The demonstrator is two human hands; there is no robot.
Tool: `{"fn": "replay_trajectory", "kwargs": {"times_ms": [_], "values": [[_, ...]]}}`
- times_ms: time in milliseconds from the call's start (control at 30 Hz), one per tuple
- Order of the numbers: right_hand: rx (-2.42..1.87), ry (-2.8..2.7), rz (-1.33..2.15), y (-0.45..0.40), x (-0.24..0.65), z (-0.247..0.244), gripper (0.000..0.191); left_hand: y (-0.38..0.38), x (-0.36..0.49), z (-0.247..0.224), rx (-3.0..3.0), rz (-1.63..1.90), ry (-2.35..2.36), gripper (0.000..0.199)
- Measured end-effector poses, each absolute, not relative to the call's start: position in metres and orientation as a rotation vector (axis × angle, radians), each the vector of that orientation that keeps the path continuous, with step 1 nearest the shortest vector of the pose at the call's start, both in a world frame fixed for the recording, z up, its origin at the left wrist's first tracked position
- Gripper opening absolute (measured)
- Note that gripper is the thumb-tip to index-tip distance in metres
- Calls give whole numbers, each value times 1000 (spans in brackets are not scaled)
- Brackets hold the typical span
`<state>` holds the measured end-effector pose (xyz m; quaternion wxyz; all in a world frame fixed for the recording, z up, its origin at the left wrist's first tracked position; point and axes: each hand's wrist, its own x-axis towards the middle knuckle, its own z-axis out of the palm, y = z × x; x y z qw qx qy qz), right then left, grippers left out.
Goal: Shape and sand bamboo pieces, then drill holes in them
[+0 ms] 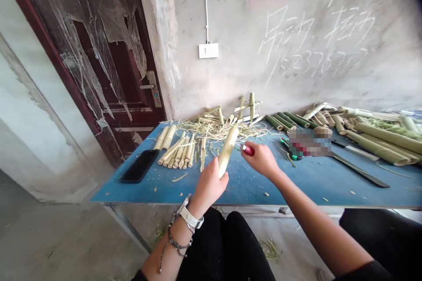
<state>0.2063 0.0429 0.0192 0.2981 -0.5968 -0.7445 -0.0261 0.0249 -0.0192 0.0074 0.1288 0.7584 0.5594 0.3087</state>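
My left hand (pixel 211 186) is wrapped round the lower end of a peeled, pale bamboo tube (pixel 228 147), which tilts up and away to the right. To its right, apart from the tube, my right hand (pixel 262 160) is closed round a small tool with a shiny red handle (pixel 248 150). A bit of bright metal shows at its end; its exact kind I cannot make out. Left of my hands, several thin bamboo sticks (pixel 181 153) lie side by side, with two thicker bamboo pieces (pixel 169 136) behind them.
Bamboo shavings (pixel 244 131) heap along the back of the blue table (pixel 244 193). A black phone (pixel 140 167) lies at the left. Right are green bamboo tubes (pixel 286 119), a long blade (pixel 361 170), a knife (pixel 358 151) and stacked bamboo (pixel 382 145). One patch is blurred.
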Motion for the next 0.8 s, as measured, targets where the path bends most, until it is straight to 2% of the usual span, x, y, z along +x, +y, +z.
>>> {"fn": "replay_trajectory", "kwargs": {"times_ms": [100,233,533,800], "values": [[-1434,-2065,48,28,192,3,10,-19,23,12,2186,926,1571,44],[-1514,-1949,96,34,207,-16,10,-16,16,20,2214,863,1545,42],[-1483,-1600,227,29,262,-55,26,10,14,40,2477,955,1623,31],[-1396,-1483,414,31,275,-66,32,5,21,46,2212,1544,1333,43]]}}
